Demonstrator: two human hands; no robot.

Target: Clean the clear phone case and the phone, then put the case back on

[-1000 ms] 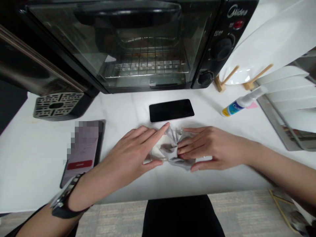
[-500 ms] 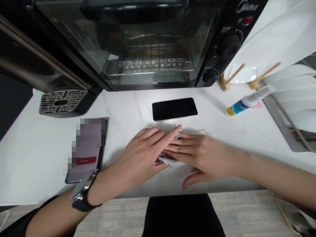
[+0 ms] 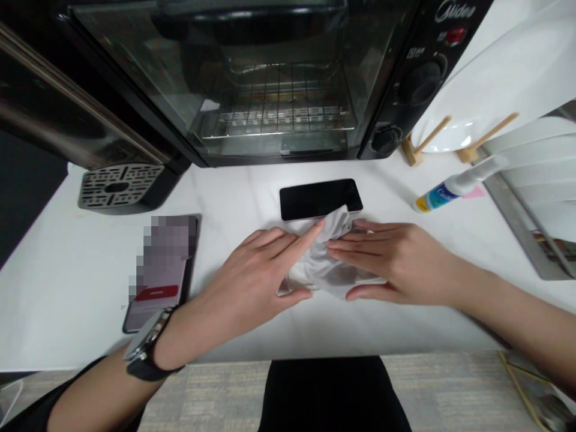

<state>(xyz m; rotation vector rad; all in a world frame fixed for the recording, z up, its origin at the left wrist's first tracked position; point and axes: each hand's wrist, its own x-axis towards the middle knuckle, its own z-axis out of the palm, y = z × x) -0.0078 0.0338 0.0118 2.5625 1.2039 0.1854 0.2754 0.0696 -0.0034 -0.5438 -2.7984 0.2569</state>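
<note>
A thin grey wiping cloth [image 3: 330, 270] lies crumpled over a clear case [image 3: 293, 284], which looks like a phone case; only its edges show. My left hand [image 3: 258, 270] spans the case's left end, thumb at the near edge and index finger stretched along the cloth. My right hand [image 3: 400, 264] presses the cloth onto the case with its fingers together, thumb at the near side. Just beyond, a black phone [image 3: 315, 199] lies flat, with the cloth's raised tip overlapping its near edge in view. A watch [image 3: 150, 345] is on my left wrist.
A second phone [image 3: 159, 270], its screen partly blurred, lies at left. Behind stand a toaster oven [image 3: 279, 161] and a machine with a slotted drip tray [image 3: 119, 186]. At right are a spray bottle [image 3: 438, 195], a wooden plate stand [image 3: 414, 153] and a metal rack [image 3: 522, 234].
My right hand has shifted right and slightly away from me, apart from the left hand. More of the cloth and the case's near edge now shows between them. My left hand stays nearly in place.
</note>
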